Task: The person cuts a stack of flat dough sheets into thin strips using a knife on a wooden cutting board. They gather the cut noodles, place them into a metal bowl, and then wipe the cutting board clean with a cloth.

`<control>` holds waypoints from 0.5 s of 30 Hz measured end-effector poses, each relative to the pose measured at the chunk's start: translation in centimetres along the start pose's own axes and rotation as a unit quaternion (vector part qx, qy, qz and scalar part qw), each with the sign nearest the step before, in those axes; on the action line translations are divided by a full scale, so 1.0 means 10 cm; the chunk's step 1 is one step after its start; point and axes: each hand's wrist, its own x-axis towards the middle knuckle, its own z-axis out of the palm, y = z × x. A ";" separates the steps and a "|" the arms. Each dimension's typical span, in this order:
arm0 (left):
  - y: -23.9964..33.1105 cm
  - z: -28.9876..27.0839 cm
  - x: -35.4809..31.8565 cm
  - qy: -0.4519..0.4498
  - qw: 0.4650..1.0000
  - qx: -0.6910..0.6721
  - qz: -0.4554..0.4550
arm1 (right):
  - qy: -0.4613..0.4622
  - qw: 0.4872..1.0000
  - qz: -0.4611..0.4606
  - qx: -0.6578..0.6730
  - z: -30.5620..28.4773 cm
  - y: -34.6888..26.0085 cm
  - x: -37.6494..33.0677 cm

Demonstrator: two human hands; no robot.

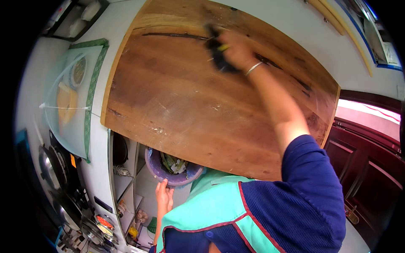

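Observation:
Over the far part of a large brown wooden board (181, 97), my right hand (237, 52) is closed around a black hand tool with a yellow part (219, 52). Both are smeared by motion, so I cannot make out the tool's exact kind. Below the board's near edge, my left hand (163, 195) grips the rim of a round purple bin (157, 172). Inside the bin lie leafy green scraps and pale bits (174, 163). Pale specks and dust (159, 130) are scattered on the board's surface.
A mesh food cover with a green border (86, 101) stands left of the board. Open shelves (124, 185) lie beside the bin, with pans (48, 166) farther left. Rolling pins (327, 17) lie at the far right, and a dark red door (371, 177) is at right.

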 end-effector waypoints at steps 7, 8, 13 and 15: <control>0.04 -0.43 -0.07 -0.022 1.000 0.007 0.022 | -0.121 0.942 -0.238 0.202 1.32 -2.78 -1.85; 0.01 -0.55 -0.04 -0.031 0.999 -0.009 0.032 | -0.118 0.938 -0.215 0.245 1.28 -3.04 -2.00; 0.13 -0.84 -0.06 -0.077 0.995 -0.023 0.063 | -0.119 0.936 0.031 0.329 0.91 -3.13 -2.21; 0.14 -1.05 0.11 -0.078 0.995 -0.036 0.053 | -0.055 0.902 0.121 0.412 0.56 -3.03 -2.14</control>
